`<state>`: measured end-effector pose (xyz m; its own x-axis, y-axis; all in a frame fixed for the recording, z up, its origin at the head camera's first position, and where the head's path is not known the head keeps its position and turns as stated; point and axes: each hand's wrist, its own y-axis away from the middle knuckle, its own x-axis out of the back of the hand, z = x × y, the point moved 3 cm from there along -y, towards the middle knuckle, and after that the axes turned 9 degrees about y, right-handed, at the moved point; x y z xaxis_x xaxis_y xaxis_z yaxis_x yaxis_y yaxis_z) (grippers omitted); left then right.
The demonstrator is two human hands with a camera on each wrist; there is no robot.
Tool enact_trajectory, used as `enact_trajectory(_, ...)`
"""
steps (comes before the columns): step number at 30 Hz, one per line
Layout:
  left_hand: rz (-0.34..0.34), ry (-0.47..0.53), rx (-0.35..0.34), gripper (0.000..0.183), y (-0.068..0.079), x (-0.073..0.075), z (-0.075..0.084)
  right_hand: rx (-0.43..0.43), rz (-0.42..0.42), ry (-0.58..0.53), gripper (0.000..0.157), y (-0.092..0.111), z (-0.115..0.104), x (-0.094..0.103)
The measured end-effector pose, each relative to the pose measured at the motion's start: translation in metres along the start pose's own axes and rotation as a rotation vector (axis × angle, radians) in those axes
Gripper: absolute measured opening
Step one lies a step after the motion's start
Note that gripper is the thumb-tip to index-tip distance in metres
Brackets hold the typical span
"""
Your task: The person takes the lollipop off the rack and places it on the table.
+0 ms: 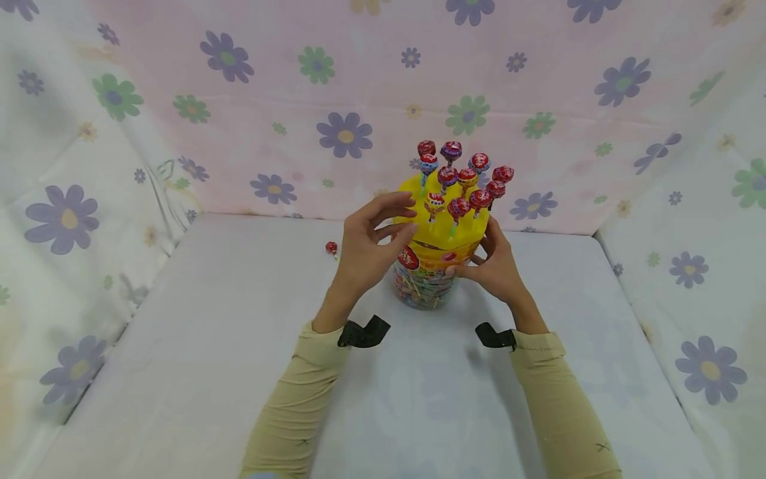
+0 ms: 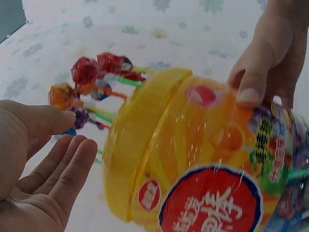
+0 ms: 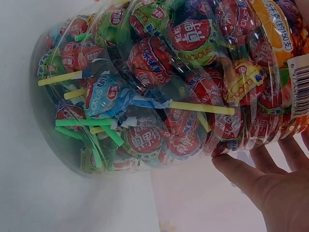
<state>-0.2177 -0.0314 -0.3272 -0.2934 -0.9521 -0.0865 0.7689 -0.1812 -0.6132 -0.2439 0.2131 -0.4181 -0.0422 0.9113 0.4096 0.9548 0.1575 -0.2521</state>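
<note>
A clear plastic jar (image 1: 423, 287) packed with wrapped lollipops (image 3: 149, 60) stands on the table, wearing a yellow-orange label (image 2: 193, 140). Several lollipops (image 1: 447, 176) stick up out of its yellow lid (image 1: 427, 233). My right hand (image 1: 499, 266) grips the jar's right side, its thumb on the label and its fingers curving round behind. Beside the lid on the left is my left hand (image 1: 372, 243), thumb and fingers slightly bent and apart, with nothing between them. In the left wrist view, its fingertips are near the upright lollipops.
One loose red lollipop (image 1: 332, 247) lies on the white table (image 1: 197, 332), left of the jar. Flower-patterned cloth (image 1: 257, 120) hangs behind the table and along both sides. Dark straps (image 1: 364, 331) sit at both wrists.
</note>
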Motion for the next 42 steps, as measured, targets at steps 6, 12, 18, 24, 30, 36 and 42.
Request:
enact_trajectory(6,-0.008,0.059,-0.021,0.041,-0.003,-0.015,-0.001,0.003,0.003,0.005,0.098,-0.001,0.000,0.000)
enact_trajectory(12,0.064,0.042,-0.040,0.041,-0.004,-0.022,-0.003,-0.001,0.005,0.005,0.098,-0.001,-0.002,0.000)
enact_trajectory(18,0.083,0.057,-0.038,0.041,-0.004,-0.027,-0.006,-0.007,0.006,0.001,0.098,-0.001,-0.001,0.000)
enact_trajectory(24,0.077,0.050,-0.032,0.040,-0.004,-0.030,-0.008,0.004,0.004,0.001,0.099,0.000,0.000,-0.001)
enact_trajectory(30,0.066,0.008,-0.033,0.038,-0.004,-0.032,-0.006,0.006,0.006,0.008,0.098,0.000,0.000,-0.001)
enact_trajectory(36,0.078,0.003,-0.052,0.037,-0.006,-0.033,-0.008,0.004,0.008,0.009,0.098,0.000,0.000,0.000)
enact_trajectory(42,0.131,0.034,-0.054,0.039,-0.008,-0.033,-0.003,0.007,0.005,0.008,0.098,0.000,0.000,0.000)
